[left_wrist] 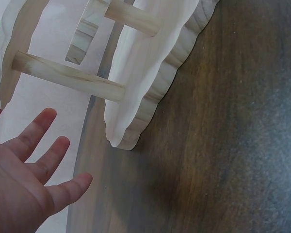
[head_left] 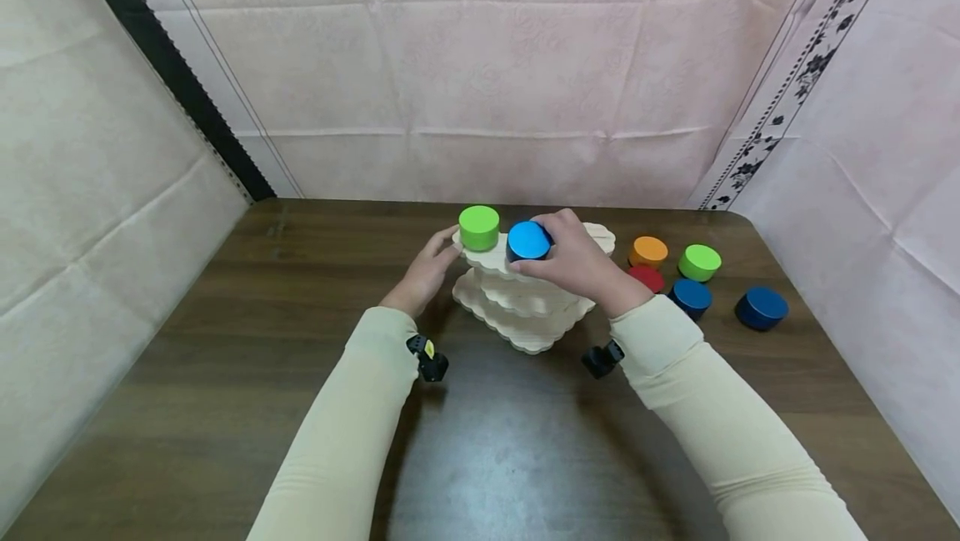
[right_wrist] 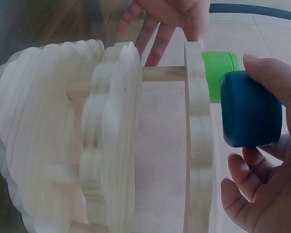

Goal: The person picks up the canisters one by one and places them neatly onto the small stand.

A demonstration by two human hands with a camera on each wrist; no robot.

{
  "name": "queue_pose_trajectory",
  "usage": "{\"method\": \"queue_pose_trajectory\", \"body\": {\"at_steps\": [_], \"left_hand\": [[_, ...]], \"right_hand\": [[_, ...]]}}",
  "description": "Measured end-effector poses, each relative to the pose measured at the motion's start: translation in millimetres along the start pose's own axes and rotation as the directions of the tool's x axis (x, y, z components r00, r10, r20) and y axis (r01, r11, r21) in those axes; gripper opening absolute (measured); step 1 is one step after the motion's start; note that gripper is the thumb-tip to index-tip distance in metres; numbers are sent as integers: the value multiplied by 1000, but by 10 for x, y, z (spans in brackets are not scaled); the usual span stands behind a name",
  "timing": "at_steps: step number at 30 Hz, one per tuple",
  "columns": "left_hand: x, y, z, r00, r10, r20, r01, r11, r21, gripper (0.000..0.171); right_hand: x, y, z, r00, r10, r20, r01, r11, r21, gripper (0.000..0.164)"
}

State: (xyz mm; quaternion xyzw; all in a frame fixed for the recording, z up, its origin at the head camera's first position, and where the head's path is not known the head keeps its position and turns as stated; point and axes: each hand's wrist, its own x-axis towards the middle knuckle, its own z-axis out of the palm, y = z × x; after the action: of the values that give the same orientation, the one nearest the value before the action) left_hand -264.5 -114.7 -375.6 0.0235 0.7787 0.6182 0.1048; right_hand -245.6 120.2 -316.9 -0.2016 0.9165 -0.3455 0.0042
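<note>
A three-tiered pale wooden stand (head_left: 517, 328) with scalloped edges and round posts (left_wrist: 68, 77) stands on the table. On its top tier, at the left, sits a green round block (head_left: 478, 229). My right hand (head_left: 581, 262) grips a blue round block (head_left: 528, 241) between thumb and fingers, just right of the green one. A narrow gap shows between this blue block and the top tier (right_wrist: 199, 145) in the right wrist view. My left hand (head_left: 427, 273) touches the top tier's left edge, its other fingers (left_wrist: 70, 187) spread and fairly straight.
Right of the stand lie an orange block (head_left: 648, 251), a red block (head_left: 647, 278), another green block (head_left: 700, 262) and two blue blocks, one nearer (head_left: 691, 298) and one farther right (head_left: 761, 308). Pale cloth walls (head_left: 510, 99) rise behind and beside the brown wooden table (head_left: 225, 408).
</note>
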Motion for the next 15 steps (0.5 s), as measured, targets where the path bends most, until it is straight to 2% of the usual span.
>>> {"method": "queue_pose_trajectory", "body": {"at_steps": [7, 15], "left_hand": [[9, -8, -5, 1000, 5, 2, -5, 1000, -1, 52], [7, -20, -19, 1000, -3, 6, 3, 1000, 4, 52]], "right_hand": [[64, -47, 66, 1000, 7, 19, -6, 999, -35, 67], [93, -85, 110, 998, 49, 47, -48, 999, -21, 70]]}}
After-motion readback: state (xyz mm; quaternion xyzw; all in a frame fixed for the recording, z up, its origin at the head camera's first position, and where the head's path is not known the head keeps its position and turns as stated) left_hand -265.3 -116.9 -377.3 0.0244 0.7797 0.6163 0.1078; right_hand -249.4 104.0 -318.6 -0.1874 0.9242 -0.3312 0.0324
